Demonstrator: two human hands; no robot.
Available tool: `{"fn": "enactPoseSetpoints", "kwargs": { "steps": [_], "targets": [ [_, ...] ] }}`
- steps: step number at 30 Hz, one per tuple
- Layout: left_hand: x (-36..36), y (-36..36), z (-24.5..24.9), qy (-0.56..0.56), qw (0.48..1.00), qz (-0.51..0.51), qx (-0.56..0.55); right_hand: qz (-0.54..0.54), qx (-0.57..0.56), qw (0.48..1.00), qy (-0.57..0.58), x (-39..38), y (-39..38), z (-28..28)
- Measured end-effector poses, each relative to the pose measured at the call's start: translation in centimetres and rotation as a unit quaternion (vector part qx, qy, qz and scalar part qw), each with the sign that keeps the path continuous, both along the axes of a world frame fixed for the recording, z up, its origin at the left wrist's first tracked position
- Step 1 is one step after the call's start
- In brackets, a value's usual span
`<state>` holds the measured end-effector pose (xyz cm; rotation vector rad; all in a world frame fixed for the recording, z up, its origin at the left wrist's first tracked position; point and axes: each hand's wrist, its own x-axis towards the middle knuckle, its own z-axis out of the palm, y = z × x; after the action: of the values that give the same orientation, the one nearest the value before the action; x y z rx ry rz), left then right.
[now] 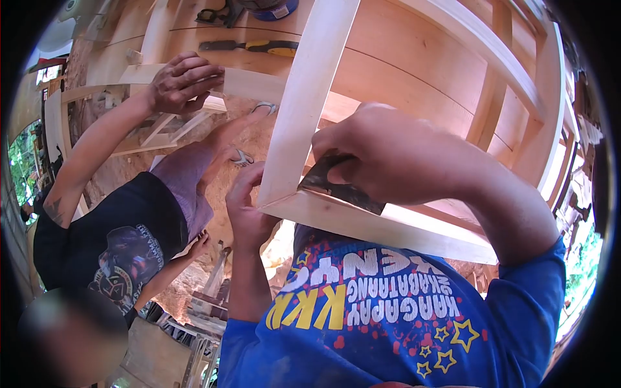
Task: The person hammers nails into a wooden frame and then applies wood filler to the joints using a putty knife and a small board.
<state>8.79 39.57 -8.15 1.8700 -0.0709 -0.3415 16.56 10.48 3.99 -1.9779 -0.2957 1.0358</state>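
Observation:
A pale wooden frame (304, 110) stands in front of me, with two of its bars meeting at a near corner. My left hand (249, 207) is closed around the outside of that corner, its fingers partly hidden behind the wood. Inside the corner, my right hand (369, 155) grips a dark flat blade-like piece (343, 187) that lies against the lower bar (388, 223). Its exact kind is not clear, because my fingers cover part of it.
A co-worker's hand (187, 81) rests by a pale board (252, 84) at left. On the wooden surface lie a yellow-and-black handled tool (268, 47), a blue container (275, 10) and a dark tool (220, 14). More slatted framework (491, 84) rises at right.

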Motion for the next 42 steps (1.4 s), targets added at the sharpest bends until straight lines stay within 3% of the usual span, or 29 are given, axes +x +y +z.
{"fn": "enactPoseSetpoints", "kwargs": {
  "steps": [4, 6, 9, 12, 16, 20, 26, 30, 34, 37, 40, 41, 42],
  "targets": [
    [-0.1, 0.3, -0.1, 0.028, 1.0, 0.002, -0.004, -0.069, 0.036, 0.997, 0.008, -0.2, -1.3, -0.2],
    [0.0, 0.4, -0.7, 0.038, 0.999, 0.004, -0.035, -0.062, -0.011, 0.998, -0.025, -0.7, -0.8, -0.3],
    [0.0, 0.9, -1.1, 0.005, 1.0, -0.01, 0.001, -0.077, -0.006, 0.996, -0.049, -1.3, 0.3, 1.2],
    [0.7, 0.6, -0.6, -0.098, 0.993, -0.06, -0.007, -0.124, -0.057, 0.991, -0.009, -1.7, 1.1, 5.5],
    [1.5, 0.6, -1.1, -0.122, 0.987, -0.081, -0.064, -0.08, -0.068, 0.957, -0.269, -6.0, 3.4, 5.6],
    [3.0, 0.6, -1.0, -0.151, 0.97, -0.142, -0.128, -0.065, -0.216, 0.913, -0.339, -8.7, 8.5, 7.1],
    [4.1, 4.1, -0.8, -0.196, 0.946, -0.25, -0.068, -0.01, -0.291, 0.875, -0.387, -9.5, 13.6, 6.2],
    [3.1, 8.7, -1.3, -0.11, 0.961, -0.244, -0.062, -0.004, -0.334, 0.852, -0.403, -11.0, 14.8, 4.5],
    [1.9, 12.3, -3.7, -0.054, 0.968, -0.239, -0.055, -0.005, -0.36, 0.867, -0.346, -11.8, 16.1, 4.8],
    [1.6, 14.0, -3.5, -0.038, 0.972, -0.228, -0.04, 0.028, -0.349, 0.888, -0.297, -10.6, 16.2, 6.0],
    [1.5, 15.4, -4.2, -0.053, 0.973, -0.22, -0.042, 0.005, -0.296, 0.911, -0.285, -8.5, 15.4, 6.7],
    [1.6, 15.9, -4.2, -0.057, 0.973, -0.217, -0.047, -0.005, -0.32, 0.919, -0.231, -7.7, 15.4, 7.4],
    [1.5, 16.4, -4.1, -0.06, 0.975, -0.209, -0.052, -0.026, -0.318, 0.914, -0.25, -7.0, 15.1, 7.5]
  ]
}}
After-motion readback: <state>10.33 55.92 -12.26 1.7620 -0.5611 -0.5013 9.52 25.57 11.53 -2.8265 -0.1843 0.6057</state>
